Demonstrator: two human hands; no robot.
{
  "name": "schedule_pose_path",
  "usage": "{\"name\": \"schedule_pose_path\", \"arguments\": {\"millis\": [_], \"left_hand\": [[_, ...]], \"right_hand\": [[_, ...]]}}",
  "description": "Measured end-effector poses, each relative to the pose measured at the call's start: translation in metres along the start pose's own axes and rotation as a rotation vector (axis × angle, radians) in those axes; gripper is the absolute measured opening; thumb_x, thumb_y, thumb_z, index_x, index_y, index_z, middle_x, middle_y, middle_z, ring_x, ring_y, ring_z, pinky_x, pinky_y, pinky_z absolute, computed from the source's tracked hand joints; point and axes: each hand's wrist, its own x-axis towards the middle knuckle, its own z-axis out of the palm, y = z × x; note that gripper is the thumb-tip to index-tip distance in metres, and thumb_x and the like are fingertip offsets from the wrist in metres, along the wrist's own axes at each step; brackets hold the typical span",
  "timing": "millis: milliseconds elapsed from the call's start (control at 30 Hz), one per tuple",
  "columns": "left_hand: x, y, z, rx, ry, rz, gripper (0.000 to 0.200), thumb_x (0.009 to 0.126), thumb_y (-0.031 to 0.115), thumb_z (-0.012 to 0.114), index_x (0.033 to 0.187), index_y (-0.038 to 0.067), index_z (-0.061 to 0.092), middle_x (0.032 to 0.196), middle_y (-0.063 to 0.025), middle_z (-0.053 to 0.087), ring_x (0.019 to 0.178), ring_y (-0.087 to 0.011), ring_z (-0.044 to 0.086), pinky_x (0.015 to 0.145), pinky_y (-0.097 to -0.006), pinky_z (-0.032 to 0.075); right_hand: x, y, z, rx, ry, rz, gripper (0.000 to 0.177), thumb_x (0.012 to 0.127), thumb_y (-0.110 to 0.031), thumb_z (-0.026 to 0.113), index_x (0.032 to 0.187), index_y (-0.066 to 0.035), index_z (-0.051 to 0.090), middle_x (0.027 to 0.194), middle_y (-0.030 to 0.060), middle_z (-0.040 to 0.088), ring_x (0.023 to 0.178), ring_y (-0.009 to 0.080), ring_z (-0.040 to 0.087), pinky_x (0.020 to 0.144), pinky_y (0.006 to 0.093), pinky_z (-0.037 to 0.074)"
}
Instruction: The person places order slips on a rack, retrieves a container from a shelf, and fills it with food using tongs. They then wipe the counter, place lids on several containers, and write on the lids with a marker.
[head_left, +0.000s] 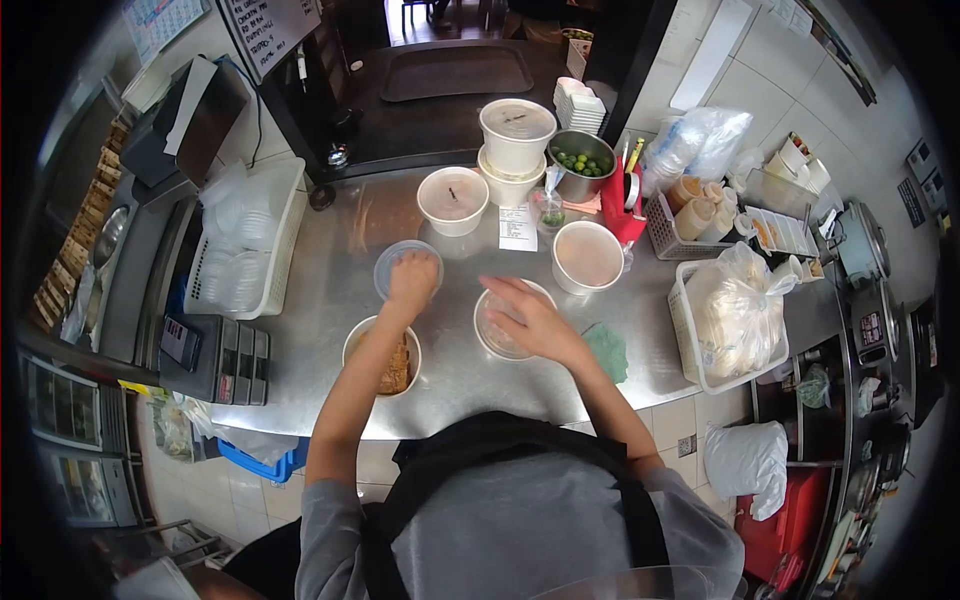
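Note:
My left hand [413, 279] reaches over a round clear plastic lid [387, 277] on the steel counter, its fingers bunched on the lid. Below that forearm stands a white bowl [402, 375] with brown food in it, uncovered and partly hidden by the arm. My right hand [532, 322] is spread, fingers stretched out, over a white bowl that seems to have a clear lid [495, 335] on it. Right of it is another white bowl [587, 257] with a clear cover. Farther back stands a lidded bowl [453, 200] with a dark mark on top.
Two stacked bowls [517, 135], a pot of green limes [582, 165] and a paper receipt [518, 228] stand at the back. A basket of plastic lids [290, 235] is on the left. A basket with a bagged load [735, 310] and a green cloth [606, 352] are on the right.

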Motion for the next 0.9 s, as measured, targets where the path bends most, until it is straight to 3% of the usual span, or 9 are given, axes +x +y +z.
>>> {"name": "schedule_pose_path", "arguments": {"millis": [167, 300, 400, 500, 600, 700, 800, 900], "left_hand": [[-0.002, -0.009, 0.018, 0.058, -0.108, -0.010, 0.017, 0.075, 0.016, 0.053, 0.087, 0.009, 0.063, 0.108, -0.0057, 0.055, 0.108, -0.0248, 0.047, 0.083, -0.0418, 0.042], [-0.002, -0.010, 0.011, 0.064, -0.080, 0.032, 0.016, 0.074, 0.018, 0.054, 0.084, 0.010, 0.063, 0.106, -0.0051, 0.055, 0.106, -0.0246, 0.047, 0.085, -0.0399, 0.041], [-0.006, -0.014, 0.006, 0.100, -0.018, 0.056, 0.017, 0.073, 0.019, 0.056, 0.085, 0.009, 0.063, 0.106, -0.0050, 0.054, 0.105, -0.0239, 0.047, 0.085, -0.0386, 0.040], [-0.020, -0.020, -0.029, 0.135, 0.104, 0.104, 0.021, 0.068, 0.016, 0.060, 0.086, 0.007, 0.061, 0.103, -0.0051, 0.052, 0.101, -0.0222, 0.047, 0.085, -0.0402, 0.039], [-0.051, -0.014, -0.066, 0.209, 0.345, 0.336, 0.018, 0.064, 0.012, 0.061, 0.081, 0.007, 0.059, 0.105, -0.0053, 0.051, 0.105, -0.0225, 0.045, 0.092, -0.0423, 0.036], [-0.088, -0.006, -0.102, 0.161, 0.337, 0.414, 0.018, 0.069, 0.011, 0.060, 0.086, 0.005, 0.058, 0.112, -0.0070, 0.050, 0.113, -0.0237, 0.042, 0.097, -0.0450, 0.032], [-0.116, -0.011, -0.123, -0.124, 0.501, 0.154, 0.022, 0.076, 0.014, 0.058, 0.096, 0.003, 0.059, 0.118, -0.0106, 0.049, 0.115, -0.0258, 0.043, 0.096, -0.0440, 0.033], [-0.141, -0.038, -0.102, -0.685, 0.688, -0.312, 0.028, 0.086, 0.017, 0.053, 0.107, 0.000, 0.056, 0.113, -0.0127, 0.054, 0.108, -0.0257, 0.050, 0.093, -0.0382, 0.037]], "right_hand": [[0.037, -0.019, 0.045, 0.032, -0.035, -0.198, 0.042, 0.083, -0.023, 0.057, 0.118, -0.001, 0.050, 0.115, 0.0183, 0.051, 0.105, 0.0334, 0.050, 0.089, 0.0372, 0.041], [0.050, -0.032, 0.064, 0.083, -0.068, -0.275, 0.039, 0.082, -0.020, 0.058, 0.116, -0.002, 0.052, 0.114, 0.0177, 0.052, 0.105, 0.0321, 0.051, 0.090, 0.0364, 0.040], [0.065, -0.017, 0.067, 0.227, 0.090, -0.211, 0.037, 0.083, -0.019, 0.058, 0.116, -0.003, 0.052, 0.117, 0.0146, 0.052, 0.106, 0.0289, 0.052, 0.091, 0.0355, 0.039], [0.096, 0.039, 0.088, 0.342, 0.525, -0.032, 0.039, 0.085, -0.019, 0.057, 0.121, -0.006, 0.049, 0.118, 0.0125, 0.051, 0.107, 0.0258, 0.051, 0.092, 0.0364, 0.039], [0.101, 0.019, 0.069, 0.761, 0.515, 0.506, 0.037, 0.088, -0.018, 0.052, 0.123, -0.006, 0.046, 0.114, 0.0119, 0.052, 0.095, 0.0219, 0.057, 0.075, 0.0325, 0.046], [0.102, 0.034, 0.082, 1.136, 0.289, 0.310, 0.035, 0.091, -0.013, 0.047, 0.125, -0.006, 0.044, 0.108, 0.0107, 0.055, 0.085, 0.0179, 0.059, 0.071, 0.0270, 0.047], [0.101, 0.034, 0.092, 1.150, 0.239, 0.401, 0.034, 0.092, -0.010, 0.042, 0.126, -0.005, 0.043, 0.111, 0.0148, 0.056, 0.092, 0.0195, 0.060, 0.082, 0.0292, 0.047], [0.087, 0.051, 0.126, 1.278, 0.124, 0.520, 0.036, 0.092, -0.008, 0.041, 0.127, -0.005, 0.042, 0.109, 0.0146, 0.059, 0.092, 0.0201, 0.059, 0.082, 0.0290, 0.047]]}}
